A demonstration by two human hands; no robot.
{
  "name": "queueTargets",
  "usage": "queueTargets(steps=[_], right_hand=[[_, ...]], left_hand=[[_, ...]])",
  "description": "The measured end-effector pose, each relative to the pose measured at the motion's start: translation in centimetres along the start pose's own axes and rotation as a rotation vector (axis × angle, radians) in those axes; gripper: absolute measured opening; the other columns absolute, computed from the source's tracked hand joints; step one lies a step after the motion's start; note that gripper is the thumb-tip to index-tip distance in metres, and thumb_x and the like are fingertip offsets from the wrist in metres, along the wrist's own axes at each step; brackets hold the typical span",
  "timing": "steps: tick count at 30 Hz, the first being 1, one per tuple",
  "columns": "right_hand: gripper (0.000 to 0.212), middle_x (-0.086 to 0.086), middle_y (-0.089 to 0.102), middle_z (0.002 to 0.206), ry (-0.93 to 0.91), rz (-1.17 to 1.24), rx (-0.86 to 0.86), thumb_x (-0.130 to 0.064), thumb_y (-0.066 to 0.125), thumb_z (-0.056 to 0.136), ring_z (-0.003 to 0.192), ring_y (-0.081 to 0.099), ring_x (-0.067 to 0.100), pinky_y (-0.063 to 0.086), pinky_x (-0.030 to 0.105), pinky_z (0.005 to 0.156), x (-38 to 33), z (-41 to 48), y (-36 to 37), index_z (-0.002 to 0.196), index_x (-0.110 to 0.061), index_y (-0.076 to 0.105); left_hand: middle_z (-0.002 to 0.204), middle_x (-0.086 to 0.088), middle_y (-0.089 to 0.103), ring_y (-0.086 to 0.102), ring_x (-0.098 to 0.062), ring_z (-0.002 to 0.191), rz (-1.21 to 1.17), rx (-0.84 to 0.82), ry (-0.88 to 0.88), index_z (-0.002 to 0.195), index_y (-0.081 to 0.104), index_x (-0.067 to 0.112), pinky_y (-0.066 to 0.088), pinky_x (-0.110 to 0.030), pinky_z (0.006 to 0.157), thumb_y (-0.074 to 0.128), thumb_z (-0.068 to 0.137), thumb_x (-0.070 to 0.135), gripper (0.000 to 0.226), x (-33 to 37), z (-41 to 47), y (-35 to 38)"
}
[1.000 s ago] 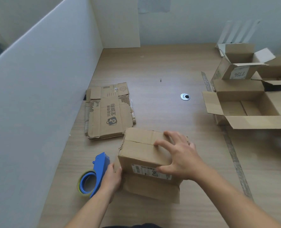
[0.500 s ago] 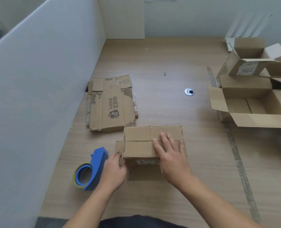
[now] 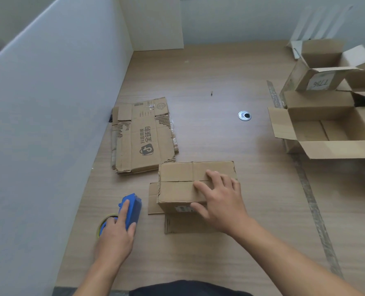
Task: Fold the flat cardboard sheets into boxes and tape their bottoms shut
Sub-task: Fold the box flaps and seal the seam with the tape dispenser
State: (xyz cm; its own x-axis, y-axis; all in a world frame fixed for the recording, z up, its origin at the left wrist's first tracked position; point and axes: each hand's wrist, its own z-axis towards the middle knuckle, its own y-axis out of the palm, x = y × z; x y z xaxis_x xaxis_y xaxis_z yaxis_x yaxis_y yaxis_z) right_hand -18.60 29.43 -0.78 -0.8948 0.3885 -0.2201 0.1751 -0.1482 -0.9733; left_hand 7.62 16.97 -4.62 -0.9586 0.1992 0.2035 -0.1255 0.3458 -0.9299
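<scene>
A small folded cardboard box (image 3: 181,184) stands upside down on the wooden table (image 3: 209,82), its bottom flaps closed and its loose top flaps splayed flat beneath it. My right hand (image 3: 218,199) presses on the closed flaps with fingers spread, the thumb against the near side. My left hand (image 3: 116,233) grips the blue tape dispenser (image 3: 132,208) to the left of the box, with the index finger laid along its top. A stack of flat cardboard sheets (image 3: 143,135) lies behind the box by the left wall.
White partition walls (image 3: 49,124) close off the left and back. Several open boxes (image 3: 326,124) crowd the right side. A metal cable grommet (image 3: 244,115) sits in the table middle. A tape strip (image 3: 312,206) runs along the table on the right.
The box was tipped flat onto the table with its bottom up. My left hand left the box's side and took hold of the tape dispenser. My right hand stays on the flaps.
</scene>
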Motion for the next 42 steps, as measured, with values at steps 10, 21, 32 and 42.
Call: queueTargets(steps=[10,21,32,42], right_hand=[[0.052,0.005,0.053,0.128,-0.048,-0.013,0.050,-0.072,0.038,0.085,0.119,0.044,0.028,0.030,0.044,0.093,0.4,0.3,0.6,0.127,-0.048,0.058],[0.056,-0.004,0.052,0.113,0.003,0.233,-0.007,-0.065,0.026,0.086,0.110,0.043,0.022,0.031,0.037,0.090,1.2,2.0,-0.6,0.113,-0.043,0.069],[0.052,-0.026,0.050,0.115,0.013,0.854,0.075,-0.054,0.055,0.085,0.094,0.058,0.005,0.046,0.049,0.094,2.3,1.7,-1.2,0.134,-0.055,0.041],[0.016,-0.008,0.050,0.112,0.098,0.857,0.227,-0.031,0.064,0.088,0.103,0.056,0.007,0.049,0.033,0.092,2.4,1.7,-0.2,0.087,-0.019,0.074]], left_hand=[[0.091,-0.004,0.056,0.050,-0.021,0.081,-0.221,0.056,-0.015,0.158,0.000,0.038,0.046,-0.038,0.074,0.050,0.100,0.028,0.076,2.8,1.4,-0.4],[0.099,0.000,0.067,0.061,-0.029,0.067,-0.203,0.426,0.719,0.139,0.040,0.031,0.043,-0.030,0.050,0.066,0.088,0.020,0.058,5.6,1.2,-8.5],[0.075,0.003,0.056,0.056,-0.023,0.058,0.128,0.281,1.218,0.137,0.043,0.034,0.042,-0.031,0.045,0.050,0.086,0.030,0.051,9.4,2.8,-8.6],[0.074,0.011,0.058,0.059,-0.018,0.059,0.148,0.192,1.184,0.132,0.045,0.042,0.042,-0.027,0.040,0.050,0.075,0.035,0.057,11.7,3.1,-8.7]])
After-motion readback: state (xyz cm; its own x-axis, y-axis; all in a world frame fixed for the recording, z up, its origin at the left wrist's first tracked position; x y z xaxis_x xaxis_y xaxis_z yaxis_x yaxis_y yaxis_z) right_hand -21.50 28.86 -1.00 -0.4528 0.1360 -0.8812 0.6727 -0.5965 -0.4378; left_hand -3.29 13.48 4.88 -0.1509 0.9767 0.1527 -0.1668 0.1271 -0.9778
